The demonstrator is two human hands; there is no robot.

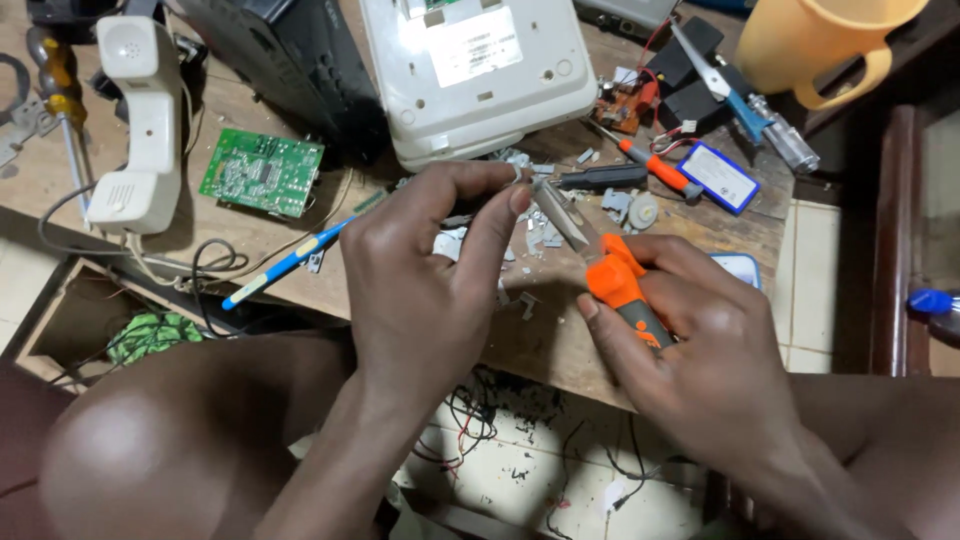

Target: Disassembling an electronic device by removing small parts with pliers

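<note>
My right hand (690, 340) grips an orange-handled knife (600, 262) at frame centre, blade pointing up-left toward the small grey piece (517, 175) pinched in my left hand (430, 270). The wooden table (545, 345) edge lies just below; grey fragments (535, 240) crowd beneath.

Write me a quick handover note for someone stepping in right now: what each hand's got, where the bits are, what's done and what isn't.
Left hand: fingertips pinch a small grey piece, raised over the wooden bench.
Right hand: gripping the orange-handled knife, blade tip against that piece.
Around: grey plastic fragments scattered under the hands; white phone base upside down behind them; handset and green circuit board to the left; orange screwdriver and blue battery pack to the right.
Done: phone base turned over, a board is out, some plastic lies in fragments.
Left: the piece is in hand, blade on it; nothing reassembled.
</note>
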